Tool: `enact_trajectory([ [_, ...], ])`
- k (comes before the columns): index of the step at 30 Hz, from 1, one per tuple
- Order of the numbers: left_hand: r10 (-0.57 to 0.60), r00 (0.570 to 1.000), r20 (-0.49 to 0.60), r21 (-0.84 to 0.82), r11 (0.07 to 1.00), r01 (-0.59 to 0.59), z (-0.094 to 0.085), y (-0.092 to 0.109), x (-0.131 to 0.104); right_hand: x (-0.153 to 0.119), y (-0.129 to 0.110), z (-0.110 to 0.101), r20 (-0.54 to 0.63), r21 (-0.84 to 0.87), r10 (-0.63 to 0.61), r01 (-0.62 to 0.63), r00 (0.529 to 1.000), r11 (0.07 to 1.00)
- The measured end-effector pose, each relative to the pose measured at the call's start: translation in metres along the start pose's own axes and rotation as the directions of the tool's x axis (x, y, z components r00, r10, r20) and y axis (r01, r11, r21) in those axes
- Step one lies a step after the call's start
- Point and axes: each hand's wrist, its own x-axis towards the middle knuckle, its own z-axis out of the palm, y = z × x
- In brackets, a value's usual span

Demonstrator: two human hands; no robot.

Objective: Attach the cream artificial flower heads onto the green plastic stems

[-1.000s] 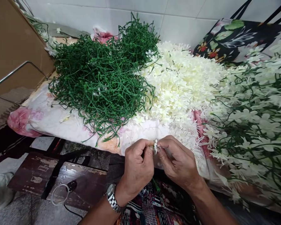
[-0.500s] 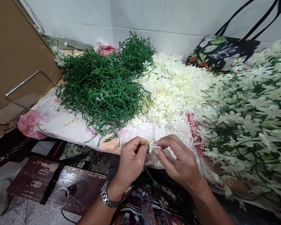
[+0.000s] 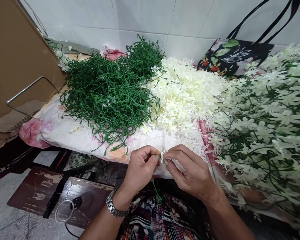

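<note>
Both hands meet just over the front edge of the flowered cloth (image 3: 72,138). My left hand (image 3: 142,166), with a metal watch at the wrist, pinches a green plastic stem (image 3: 157,191) whose lower end hangs below the fingers. My right hand (image 3: 190,168) has thumb and forefinger closed on a small white artificial flower (image 3: 162,156), which sits between the two sets of fingertips. How far the stem enters the flower is hidden by the fingers. Beyond the hands lie a tangled heap of green stems (image 3: 110,93) and, to its right, a pile of loose white blossoms (image 3: 187,90).
Many stems with white flowers (image 3: 270,133) are massed along the right side. A black floral bag (image 3: 235,56) leans on the tiled wall (image 3: 145,16). At left stands a cardboard box (image 3: 20,60). Below the cloth's edge are brown boards (image 3: 82,196) and a clear ring (image 3: 64,211).
My right fingers have moved slightly left and closed in around the white flower, so less of it shows. The hanging stem has swung a little left. The view has shifted slightly.
</note>
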Motion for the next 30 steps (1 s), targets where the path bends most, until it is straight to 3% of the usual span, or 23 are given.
enact_trajectory([
  [6,-0.009,0.999,0.04,-0.004,1.0,0.009,-0.002,0.001,0.002,0.002,0.003,-0.006,0.083,0.071,0.035,-0.041,0.996,0.997],
  [17,-0.023,0.999,0.034,0.025,0.999,0.022,0.0,0.003,0.004,0.005,0.003,-0.002,0.12,-0.212,-0.139,0.162,0.983,0.964],
  [22,-0.009,1.0,-0.009,0.073,0.997,0.009,0.003,0.005,0.005,0.008,0.006,0.001,0.136,-0.221,-0.176,0.203,0.975,0.954],
  [30,0.027,0.999,-0.032,0.116,0.993,-0.023,0.003,0.004,0.004,0.007,0.007,0.007,0.149,-0.211,-0.114,0.144,0.982,0.967],
])
